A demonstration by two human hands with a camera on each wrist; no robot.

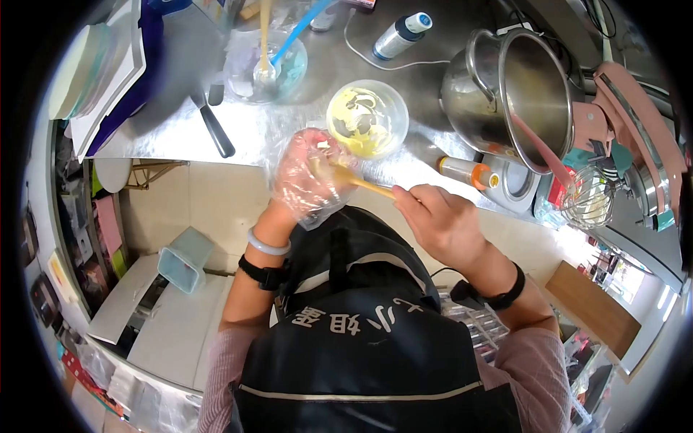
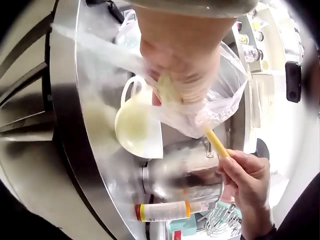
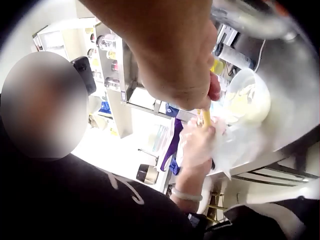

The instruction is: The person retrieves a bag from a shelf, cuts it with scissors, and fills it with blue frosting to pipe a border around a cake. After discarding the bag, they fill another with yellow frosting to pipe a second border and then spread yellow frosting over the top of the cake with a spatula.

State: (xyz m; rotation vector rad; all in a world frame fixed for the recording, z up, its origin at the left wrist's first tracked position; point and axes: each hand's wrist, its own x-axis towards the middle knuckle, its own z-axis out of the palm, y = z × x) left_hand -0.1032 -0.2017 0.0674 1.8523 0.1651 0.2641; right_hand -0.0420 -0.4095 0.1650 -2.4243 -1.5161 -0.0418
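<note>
My left hand (image 1: 307, 169) holds a clear plastic piping bag (image 1: 315, 216), which drapes over the fingers and the back of the hand. In my right hand (image 1: 445, 224) I pinch the yellow handle of a spatula (image 1: 373, 187) between thumb and fingers. Its other end reaches into the bag at my left hand, blurred and partly covered by plastic. Just beyond the hands stands a clear bowl (image 1: 395, 115) with pale yellow cream smeared over its bottom and sides. In the left wrist view the spatula handle (image 2: 216, 142) sticks out of the crumpled plastic.
A second bowl (image 1: 299, 72) with spatulas in it stands at the back left, near a black-handled knife (image 1: 215, 131). Two bottles, one blue-capped (image 1: 395, 40) and one orange-banded (image 1: 465, 172), flank a large steel pot (image 1: 469, 86). A pink stand mixer (image 1: 639, 123) is at far right.
</note>
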